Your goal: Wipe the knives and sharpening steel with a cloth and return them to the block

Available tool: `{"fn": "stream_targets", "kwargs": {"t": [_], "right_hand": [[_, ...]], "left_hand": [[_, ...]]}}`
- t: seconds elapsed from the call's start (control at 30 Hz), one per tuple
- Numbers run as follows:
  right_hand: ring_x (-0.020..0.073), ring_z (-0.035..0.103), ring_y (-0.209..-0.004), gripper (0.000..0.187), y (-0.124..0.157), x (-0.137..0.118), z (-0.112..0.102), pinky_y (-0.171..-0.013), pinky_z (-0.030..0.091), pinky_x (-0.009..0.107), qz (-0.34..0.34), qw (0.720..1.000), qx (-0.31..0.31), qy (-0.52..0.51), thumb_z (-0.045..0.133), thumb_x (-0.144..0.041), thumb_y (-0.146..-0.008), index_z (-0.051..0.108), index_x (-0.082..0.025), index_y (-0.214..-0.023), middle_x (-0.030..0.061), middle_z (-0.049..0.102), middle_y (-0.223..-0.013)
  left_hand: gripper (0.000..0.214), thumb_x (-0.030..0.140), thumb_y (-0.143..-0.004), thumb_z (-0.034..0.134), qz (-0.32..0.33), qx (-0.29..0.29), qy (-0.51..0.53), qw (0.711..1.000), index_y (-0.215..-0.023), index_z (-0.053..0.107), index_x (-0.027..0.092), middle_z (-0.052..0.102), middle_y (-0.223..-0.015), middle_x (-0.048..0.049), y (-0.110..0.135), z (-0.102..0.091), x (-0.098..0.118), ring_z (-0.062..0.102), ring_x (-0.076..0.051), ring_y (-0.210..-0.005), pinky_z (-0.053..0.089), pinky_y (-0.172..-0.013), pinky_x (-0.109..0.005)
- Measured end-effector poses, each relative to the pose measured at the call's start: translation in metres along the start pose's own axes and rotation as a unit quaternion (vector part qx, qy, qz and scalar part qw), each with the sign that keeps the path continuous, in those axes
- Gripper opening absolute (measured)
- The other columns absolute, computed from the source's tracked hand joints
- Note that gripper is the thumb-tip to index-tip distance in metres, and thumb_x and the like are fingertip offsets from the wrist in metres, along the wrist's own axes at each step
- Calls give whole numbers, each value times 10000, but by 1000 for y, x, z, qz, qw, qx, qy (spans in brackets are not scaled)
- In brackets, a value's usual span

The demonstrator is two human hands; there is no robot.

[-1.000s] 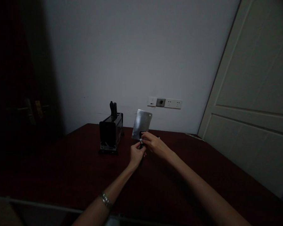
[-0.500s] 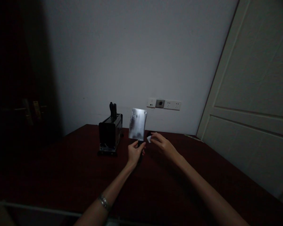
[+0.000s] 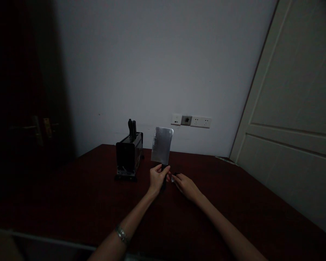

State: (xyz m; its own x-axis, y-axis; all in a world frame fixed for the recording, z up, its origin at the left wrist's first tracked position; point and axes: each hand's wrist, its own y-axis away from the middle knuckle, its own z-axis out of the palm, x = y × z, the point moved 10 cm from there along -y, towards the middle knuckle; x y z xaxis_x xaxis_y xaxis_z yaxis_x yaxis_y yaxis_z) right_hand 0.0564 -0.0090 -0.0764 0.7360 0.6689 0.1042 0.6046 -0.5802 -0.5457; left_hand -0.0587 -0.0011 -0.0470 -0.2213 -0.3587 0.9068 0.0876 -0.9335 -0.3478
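Note:
My left hand (image 3: 157,179) is wrapped round the black handle of a cleaver (image 3: 162,145). The broad metal blade points up, its flat side towards me. To the right, just above the table, my right hand (image 3: 187,185) has its fingers bent together round a small white piece (image 3: 172,179) with something dark beside it. Most of that piece is hidden by the fingers, and its kind cannot be made out. It is close to the cleaver's handle; whether they touch is unclear.
A black knife block (image 3: 126,157) with black-handled knives (image 3: 132,129) stands on the dark red table (image 3: 97,195), left of the cleaver. Behind is a pale wall with several sockets (image 3: 201,122). A light panelled door (image 3: 293,108) rises on the right.
My right hand has come down and slightly left, from beside the blade to beside the handle, with the white piece. The cleaver stays upright in my left hand, its blade turned slightly and duller.

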Motion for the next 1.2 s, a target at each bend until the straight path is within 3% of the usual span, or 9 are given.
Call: {"fn": "stream_targets", "kwargs": {"t": [0.1, 0.2, 0.33, 0.5, 0.63, 0.77, 0.97, 1.1, 1.2], "right_hand": [[208, 596, -906, 282, -1, -3, -1, -912, 416, 399, 8, 1000, 0, -10, 411, -235, -876, 575, -180, -1099, 107, 637, -945], [234, 534, -1065, 290, -6, 2, -30, -968, 361, 428, 47, 996, 61, -53, 406, -263, -875, 578, -177, -1093, 122, 606, -1088], [190, 602, -846, 292, -7, 13, -75, -763, 456, 302, 157, 965, 131, -165, 362, -313, -889, 618, -175, -915, 91, 647, -924], [144, 553, -551, 362, -4, 3, -108, -556, 392, 238, 247, 935, 144, -208, 393, -442, -857, 594, -182, -706, 32, 621, -624], [136, 535, -499, 366, -9, -14, -108, -510, 361, 229, 251, 929, 109, -249, 415, -472, -834, 595, -185, -694, 17, 604, -574], [132, 517, -488, 352, -19, -22, -95, -492, 357, 229, 240, 916, 92, -307, 426, -457, -824, 595, -168, -713, 12, 582, -559], [131, 499, -463, 291, -29, -23, -72, -478, 371, 233, 246, 874, 109, -405, 436, -369, -813, 596, -128, -846, 8, 581, -550], [154, 536, -553, 323, -27, -22, -76, -534, 402, 246, 250, 862, 149, -415, 423, -367, -820, 599, -123, -938, 35, 628, -654], [159, 540, -581, 337, -22, -20, -79, -548, 406, 248, 260, 854, 171, -416, 420, -391, -827, 596, -124, -933, 39, 628, -683]], "left_hand": [[330, 422, -638, 679, -4, -11, 17, 1000, -640, 561, 114, 578, -526, -7, 2, 5, 0, 504, -85, -378, 386, -361, -180], [335, 420, -634, 684, -7, -27, 27, 999, -666, 565, 109, 592, -547, -15, 2, 9, 2, 529, -94, -393, 389, -359, -177], [345, 418, -623, 695, -20, -46, 31, 998, -710, 577, 105, 619, -596, -33, -2, 14, 8, 593, -131, -469, 436, -396, -192], [332, 406, -609, 706, -1, -54, 28, 998, -701, 595, 107, 642, -617, -47, -11, 23, 31, 635, -170, -562, 482, -469, -226], [284, 376, -638, 694, 49, -70, 18, 996, -671, 612, 105, 671, -638, -66, -17, 35, 58, 634, -154, -603, 493, -589, -230], [292, 383, -640, 691, 58, -75, 26, 995, -672, 621, 101, 684, -667, -85, -20, 42, 67, 637, -160, -627, 492, -618, -239], [324, 424, -668, 662, 32, -69, 49, 996, -699, 625, 103, 686, -674, -95, -18, 49, 55, 638, -165, -625, 497, -641, -258], [376, 464, -668, 653, -7, -68, 69, 995, -746, 620, 98, 682, -662, -99, -19, 53, 43, 640, -168, -613, 496, -648, -266], [448, 527, -622, 666, -36, -106, 66, 992, -737, 616, 96, 682, -676, -112, -21, 59, 40, 644, -184, -619, 497, -643, -277]]}}
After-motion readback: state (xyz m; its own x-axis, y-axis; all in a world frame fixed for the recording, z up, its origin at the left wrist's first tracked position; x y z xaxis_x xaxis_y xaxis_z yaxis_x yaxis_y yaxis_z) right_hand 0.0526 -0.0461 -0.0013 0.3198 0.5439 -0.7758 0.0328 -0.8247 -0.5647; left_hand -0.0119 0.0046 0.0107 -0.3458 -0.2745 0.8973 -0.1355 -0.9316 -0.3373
